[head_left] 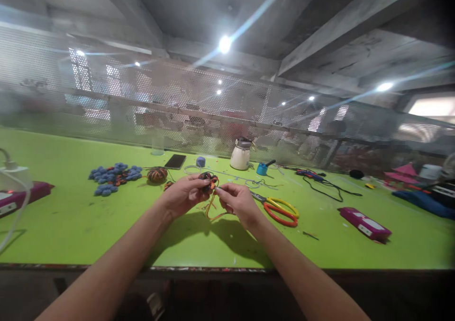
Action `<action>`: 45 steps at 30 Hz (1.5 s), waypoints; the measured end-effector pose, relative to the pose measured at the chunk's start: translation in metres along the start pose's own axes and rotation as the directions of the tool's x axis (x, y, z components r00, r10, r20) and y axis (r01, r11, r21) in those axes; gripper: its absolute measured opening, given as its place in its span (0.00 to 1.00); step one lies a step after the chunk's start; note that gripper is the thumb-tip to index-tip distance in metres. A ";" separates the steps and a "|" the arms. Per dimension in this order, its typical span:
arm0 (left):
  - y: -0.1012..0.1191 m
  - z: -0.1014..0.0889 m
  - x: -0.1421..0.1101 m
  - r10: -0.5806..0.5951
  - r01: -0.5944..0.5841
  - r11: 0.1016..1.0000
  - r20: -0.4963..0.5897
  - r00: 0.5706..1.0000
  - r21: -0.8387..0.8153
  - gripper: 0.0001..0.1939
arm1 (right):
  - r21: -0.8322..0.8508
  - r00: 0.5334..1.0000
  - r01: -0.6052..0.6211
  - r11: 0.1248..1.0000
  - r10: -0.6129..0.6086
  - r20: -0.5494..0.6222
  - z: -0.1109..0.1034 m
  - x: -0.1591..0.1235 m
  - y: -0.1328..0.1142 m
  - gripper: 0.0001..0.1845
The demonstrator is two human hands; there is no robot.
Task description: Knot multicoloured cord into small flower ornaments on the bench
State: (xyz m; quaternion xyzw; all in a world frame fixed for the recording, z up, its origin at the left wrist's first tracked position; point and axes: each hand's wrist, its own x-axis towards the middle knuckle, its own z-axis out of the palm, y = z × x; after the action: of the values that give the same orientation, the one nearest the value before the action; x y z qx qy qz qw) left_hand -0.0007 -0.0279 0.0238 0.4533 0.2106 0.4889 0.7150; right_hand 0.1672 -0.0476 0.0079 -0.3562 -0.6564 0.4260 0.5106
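I hold a small dark and orange piece (209, 181) above the green table (199, 250). My left hand (186, 193) is closed narrowly around its left side, with the thumb on top. My right hand (237, 200) meets its right side, thumb and forefinger pinched together; they seem to grip something thin there, but it is too small for me to name. An orange strand (211, 206) hangs below the piece and curves toward my right hand.

Taking the piece as the centre of the clock, the brown and orange yarn ball (157, 175) sits at nine o'clock, with a cluster of blue knobbly shapes (115, 175) farther out that way. The dark phone (175, 161) lies at ten, the small blue-violet ball (201, 161) near eleven, and the pale jug (240, 156) stands upright at one. The blue pot (262, 169) is between two and three. At four, scissors with yellow and red handles (281, 213) lie near my right hand, and farther out that way is a magenta box (365, 224).
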 end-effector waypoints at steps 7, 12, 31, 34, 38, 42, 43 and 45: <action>0.001 0.000 -0.002 0.000 0.000 0.999 0.011 1.000 0.046 0.06 | -0.392 0.946 0.281 0.876 -0.321 -0.039 -0.004 -0.004 -0.004 0.12; 0.002 0.000 -0.004 -0.005 0.003 0.999 0.055 0.998 0.037 0.06 | -0.547 0.887 0.396 0.737 -0.462 0.020 -0.009 -0.005 -0.009 0.11; 0.014 0.000 -0.010 0.042 -0.039 0.998 0.044 0.998 -0.053 0.12 | -0.663 0.805 0.503 0.555 -0.580 0.125 -0.025 -0.004 -0.016 0.10; 0.014 0.000 -0.009 0.091 -0.091 0.994 -0.003 0.996 -0.057 0.10 | -0.749 0.770 0.495 0.440 -0.621 0.144 -0.028 -0.003 -0.012 0.09; 0.012 -0.003 -0.007 0.098 -0.098 0.993 -0.010 0.995 -0.065 0.09 | -0.744 0.770 0.493 0.451 -0.624 0.132 -0.027 -0.006 -0.014 0.07; 0.011 -0.006 -0.006 0.088 -0.089 0.995 -0.012 0.996 -0.051 0.10 | -0.659 0.777 0.513 0.551 -0.624 0.082 -0.021 -0.010 -0.021 0.06; 0.010 -0.006 -0.006 0.081 -0.081 0.995 -0.011 0.997 -0.050 0.11 | -0.647 0.774 0.519 0.558 -0.628 0.079 -0.020 -0.011 -0.022 0.06; 0.011 -0.006 -0.006 0.072 -0.072 0.996 -0.003 0.997 -0.053 0.12 | -0.650 0.769 0.529 0.546 -0.633 0.094 -0.019 -0.011 -0.022 0.06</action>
State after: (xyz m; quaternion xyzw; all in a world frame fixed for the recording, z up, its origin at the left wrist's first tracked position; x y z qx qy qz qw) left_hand -0.0132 -0.0296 0.0291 0.4411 0.1814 0.5199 0.7087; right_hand 0.1872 -0.0624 0.0260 -0.3013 -0.8002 -0.0478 0.5164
